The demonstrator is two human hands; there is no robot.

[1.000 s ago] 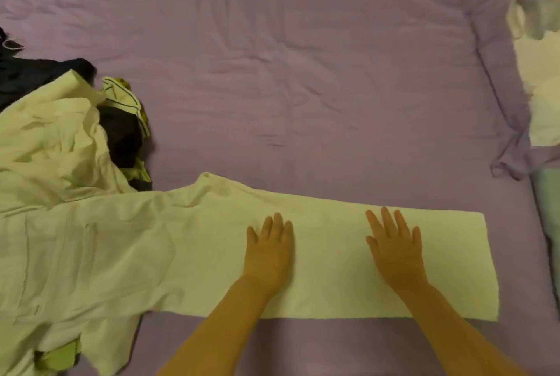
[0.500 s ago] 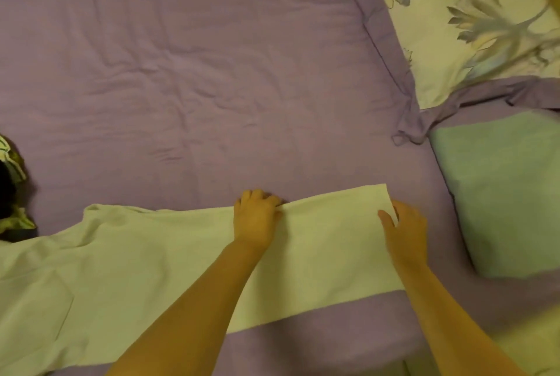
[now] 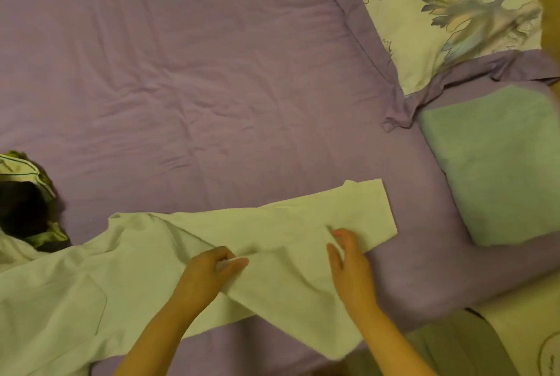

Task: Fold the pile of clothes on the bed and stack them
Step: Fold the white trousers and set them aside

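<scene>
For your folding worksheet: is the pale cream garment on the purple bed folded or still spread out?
Partly folded: the pale cream garment lies long across the purple bedsheet, one end doubled over.

trousers (image 3: 272, 242) across bed (image 3: 212, 72) front | clothes pile (image 3: 27, 208) left | pillow (image 3: 500, 163) right

Lighting is dim and warm, kind of a yellowish indoor cast over everything, so the purple bedsheet (image 3: 188, 78) looks muddy. No glare anywhere, and shadows are soft, mostly a dark patch under the clothes pile (image 3: 24, 212) at the left edge. Whole shot is a bit soft and smeary. The top right corner is blurred badly, and the wide lens bends the edges.
</scene>
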